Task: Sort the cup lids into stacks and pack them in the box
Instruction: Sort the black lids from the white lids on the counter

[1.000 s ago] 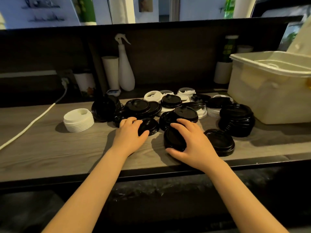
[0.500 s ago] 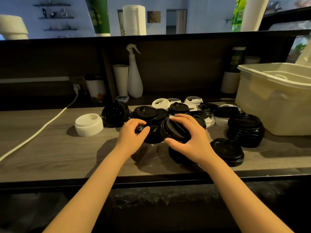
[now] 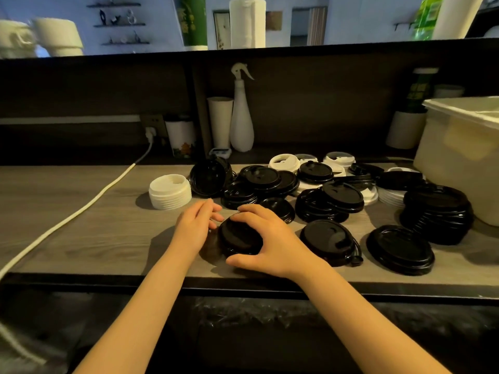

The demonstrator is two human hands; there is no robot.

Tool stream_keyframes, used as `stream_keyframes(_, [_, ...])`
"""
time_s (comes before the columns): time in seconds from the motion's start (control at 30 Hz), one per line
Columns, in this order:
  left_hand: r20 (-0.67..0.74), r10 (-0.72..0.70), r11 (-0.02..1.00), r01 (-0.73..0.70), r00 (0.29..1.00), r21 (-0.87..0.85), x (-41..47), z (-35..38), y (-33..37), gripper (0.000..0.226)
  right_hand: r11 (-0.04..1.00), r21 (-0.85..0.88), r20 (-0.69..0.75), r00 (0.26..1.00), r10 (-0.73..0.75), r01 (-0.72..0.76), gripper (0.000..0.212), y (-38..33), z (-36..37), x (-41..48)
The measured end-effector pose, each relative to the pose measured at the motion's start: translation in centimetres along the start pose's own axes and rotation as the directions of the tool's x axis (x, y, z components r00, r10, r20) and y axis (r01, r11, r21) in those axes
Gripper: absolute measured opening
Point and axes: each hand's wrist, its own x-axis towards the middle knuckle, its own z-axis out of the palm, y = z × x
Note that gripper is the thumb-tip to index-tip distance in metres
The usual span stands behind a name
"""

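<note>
- Right hand (image 3: 270, 240) grips a black lid (image 3: 237, 234) from above, thumb at its near rim, fingers curled over the far rim; left hand (image 3: 193, 228) cups the lid's left rim with bent fingers
- that lid is by the near edge of the tabletop (image 3: 94, 233); resting or just lifted, cannot tell; bare tabletop runs left to a white cable (image 3: 81, 209)
- right of it lie a tabbed black lid (image 3: 328, 241) and a flat black stack (image 3: 399, 249); a tall black stack (image 3: 437, 214) stands just beside the box (image 3: 459, 163)
- far side is crowded with loose black and white lids (image 3: 314, 184); a white lid stack (image 3: 170, 193) stands far-left; a spray bottle (image 3: 241, 117) stands behind
</note>
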Motion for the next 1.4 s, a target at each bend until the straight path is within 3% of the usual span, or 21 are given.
stream_keyframes(0.1, [0.065,0.023,0.996,-0.028,0.998,0.081,-0.6,0.4,0.2,0.031,1.0,-0.012,0.055,0.998,0.024,-0.024,0.071,0.5,-0.2,-0.2])
stream_keyframes(0.27, [0.082,0.003,0.999,-0.007,0.997,0.048,-1.4,-0.1,1.0,0.029,0.999,-0.002,0.093,0.995,0.036,-0.036,0.073,0.3,-0.4,-0.5])
stream_keyframes(0.33, [0.128,0.014,0.998,-0.022,0.992,0.056,-1.8,-0.2,1.1,0.027,1.0,0.024,0.038,0.999,0.016,-0.016,0.063,0.1,-1.2,-1.1])
stream_keyframes(0.4, [0.229,0.046,0.988,-0.077,0.972,0.132,-2.4,0.0,1.0,0.019,1.0,-0.003,-0.109,0.994,0.012,-0.013,0.051,0.2,-2.4,-2.1])
stream_keyframes(0.5, [0.355,0.005,0.95,-0.115,0.935,0.29,-3.2,0.7,1.0,0.057,0.985,-0.117,-0.342,0.936,0.077,-0.124,0.045,1.1,-3.9,-4.1])
stream_keyframes(0.57, [0.386,0.0,0.873,-0.188,0.923,0.449,-3.5,1.3,1.1,0.075,0.947,-0.205,-0.398,0.905,0.15,-0.248,0.052,1.9,-4.3,-5.5])
stream_keyframes(0.7, [0.409,0.017,0.818,-0.247,0.913,0.519,-4.1,1.6,1.2,0.086,0.892,-0.234,-0.299,0.902,0.312,-0.386,0.069,2.7,-4.3,-7.0])
stream_keyframes(0.8, [0.421,0.047,0.807,-0.282,0.906,0.519,-4.6,1.4,1.5,0.082,0.874,-0.275,-0.28,0.903,0.327,-0.402,0.07,2.9,-4.2,-7.1])
stream_keyframes(0.97, [0.457,0.016,0.802,-0.284,0.889,0.525,-5.0,0.7,1.7,0.088,0.909,-0.229,-0.274,0.919,0.283,-0.348,0.06,3.1,-4.2,-7.2])
stream_keyframes(1.17, [0.478,-0.021,0.846,-0.239,0.878,0.477,-5.0,0.0,1.7,0.1,0.984,0.129,-0.332,0.93,0.159,-0.123,0.048,0.6,-4.1,-5.0])
stream_keyframes(1.4, [0.427,-0.049,0.887,-0.157,0.903,0.434,-5.2,-1.2,1.4,0.117,0.994,0.097,-0.129,0.99,0.055,-0.043,0.045,-1.1,-2.0,-0.6])
